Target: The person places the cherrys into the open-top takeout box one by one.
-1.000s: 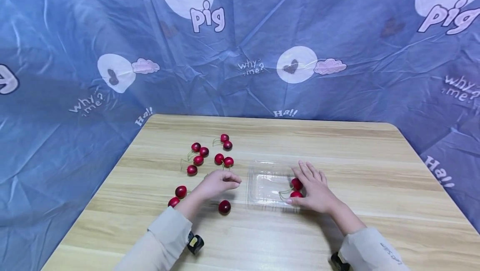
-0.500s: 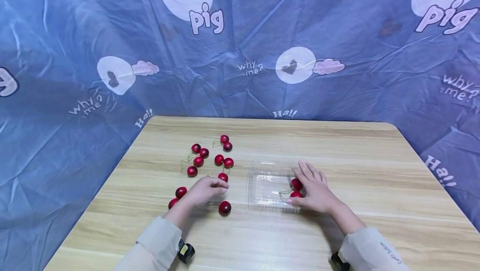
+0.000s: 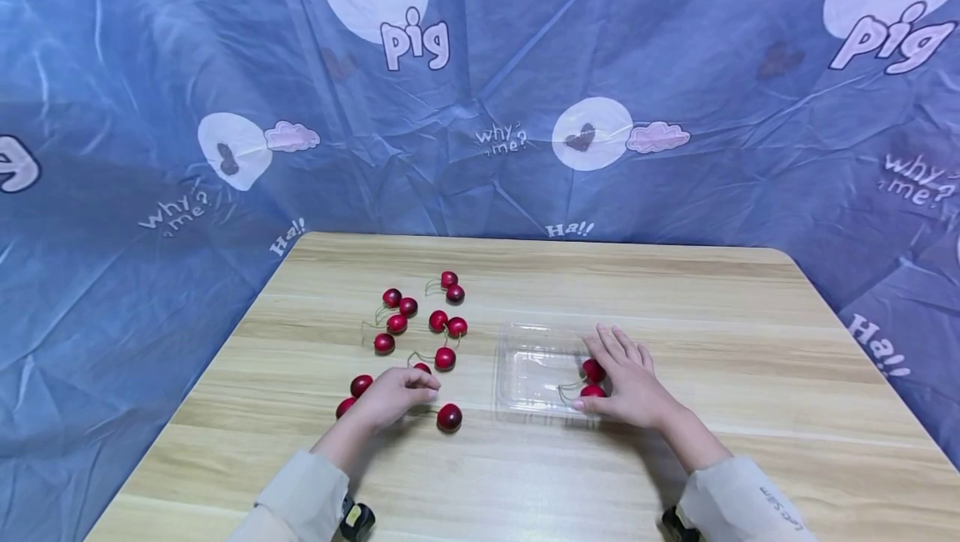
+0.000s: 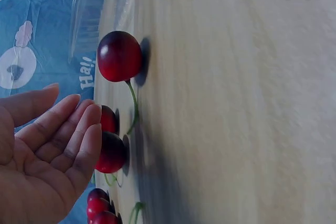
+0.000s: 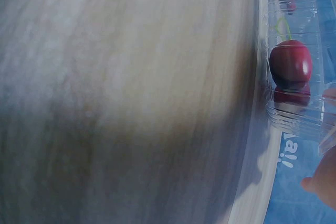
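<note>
My left hand (image 3: 397, 396) hovers low over the left part of the table with its fingers loosely bent. In the left wrist view its palm (image 4: 37, 171) shows with nothing in it. A dark red cherry (image 3: 449, 418) with a green stem lies just right of it, and another cherry (image 3: 422, 368) is partly hidden behind its fingers. My right hand (image 3: 633, 382) rests over the right end of a clear plastic box (image 3: 510, 375), fingers spread and fairly straight. Inside that end, two cherries (image 3: 593, 370) lie by its thumb and fingers; the right wrist view shows a cherry (image 5: 291, 64) through the wall.
Beyond my left hand lie several more cherries, among them a pair (image 3: 455, 294) at the back and a stemmed cherry (image 3: 445, 358) nearer. Two cherries (image 3: 362, 385) sit left of that hand. A blue printed cloth (image 3: 480, 183) hangs behind the wooden table (image 3: 712, 300).
My left hand has moved left and toward me, away from the box, uncovering cherries behind it. My right hand and the box stay in place.
</note>
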Action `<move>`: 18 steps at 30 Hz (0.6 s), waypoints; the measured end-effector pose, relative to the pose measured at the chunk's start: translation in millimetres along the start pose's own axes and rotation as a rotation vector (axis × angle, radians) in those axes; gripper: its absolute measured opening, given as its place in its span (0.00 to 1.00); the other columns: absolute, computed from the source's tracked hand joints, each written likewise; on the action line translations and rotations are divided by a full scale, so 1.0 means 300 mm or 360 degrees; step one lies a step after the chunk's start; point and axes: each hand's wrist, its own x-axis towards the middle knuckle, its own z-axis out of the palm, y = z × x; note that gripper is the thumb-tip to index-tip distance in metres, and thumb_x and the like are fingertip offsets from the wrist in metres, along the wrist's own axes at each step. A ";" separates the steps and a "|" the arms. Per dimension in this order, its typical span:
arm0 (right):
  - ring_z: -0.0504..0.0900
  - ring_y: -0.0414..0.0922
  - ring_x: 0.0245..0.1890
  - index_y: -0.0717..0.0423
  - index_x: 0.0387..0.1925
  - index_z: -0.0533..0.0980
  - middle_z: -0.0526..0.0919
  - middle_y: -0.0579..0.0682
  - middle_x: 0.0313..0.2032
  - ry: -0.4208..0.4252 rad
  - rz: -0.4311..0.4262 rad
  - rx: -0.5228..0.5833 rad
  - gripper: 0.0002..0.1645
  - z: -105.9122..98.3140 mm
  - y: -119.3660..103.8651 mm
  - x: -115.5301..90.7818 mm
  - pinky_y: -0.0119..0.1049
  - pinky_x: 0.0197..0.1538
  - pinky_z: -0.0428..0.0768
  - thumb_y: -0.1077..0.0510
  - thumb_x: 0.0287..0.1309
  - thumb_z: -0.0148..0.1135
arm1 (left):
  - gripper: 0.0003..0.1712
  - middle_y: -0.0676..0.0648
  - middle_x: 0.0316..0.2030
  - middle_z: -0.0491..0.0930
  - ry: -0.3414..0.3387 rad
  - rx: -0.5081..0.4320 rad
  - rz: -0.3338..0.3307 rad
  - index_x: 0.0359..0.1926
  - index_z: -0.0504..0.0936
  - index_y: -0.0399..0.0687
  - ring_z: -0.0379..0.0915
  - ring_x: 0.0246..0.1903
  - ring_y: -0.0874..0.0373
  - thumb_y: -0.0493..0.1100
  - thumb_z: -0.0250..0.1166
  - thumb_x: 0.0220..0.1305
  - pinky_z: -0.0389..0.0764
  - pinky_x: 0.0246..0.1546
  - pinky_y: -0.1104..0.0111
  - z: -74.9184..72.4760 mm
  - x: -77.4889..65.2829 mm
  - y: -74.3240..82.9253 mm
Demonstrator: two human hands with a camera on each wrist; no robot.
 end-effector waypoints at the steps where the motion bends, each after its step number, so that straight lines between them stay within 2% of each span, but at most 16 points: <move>1: 0.42 0.60 0.61 0.60 0.61 0.56 0.48 0.64 0.62 0.0003 -0.0001 0.0003 0.58 0.001 0.000 -0.001 0.62 0.54 0.41 0.29 0.33 0.59 | 0.09 0.50 0.35 0.76 0.0001 0.0005 -0.0016 0.37 0.79 0.42 0.69 0.36 0.58 0.39 0.60 0.53 0.71 0.39 0.64 -0.001 -0.003 -0.003; 9: 0.43 0.61 0.60 0.60 0.60 0.57 0.49 0.64 0.61 0.0028 -0.0009 0.0007 0.57 0.001 0.002 -0.005 0.63 0.54 0.41 0.30 0.33 0.60 | 0.10 0.50 0.30 0.76 -0.0013 -0.0010 -0.0040 0.37 0.78 0.39 0.70 0.30 0.59 0.38 0.60 0.53 0.73 0.31 0.68 -0.002 -0.023 -0.019; 18: 0.42 0.60 0.60 0.60 0.60 0.56 0.49 0.64 0.62 0.0015 -0.0013 0.0011 0.57 -0.001 0.000 -0.002 0.61 0.54 0.41 0.31 0.33 0.61 | 0.11 0.50 0.28 0.75 -0.0066 -0.0020 -0.0069 0.37 0.77 0.37 0.70 0.28 0.59 0.38 0.60 0.53 0.73 0.29 0.68 0.000 -0.030 -0.044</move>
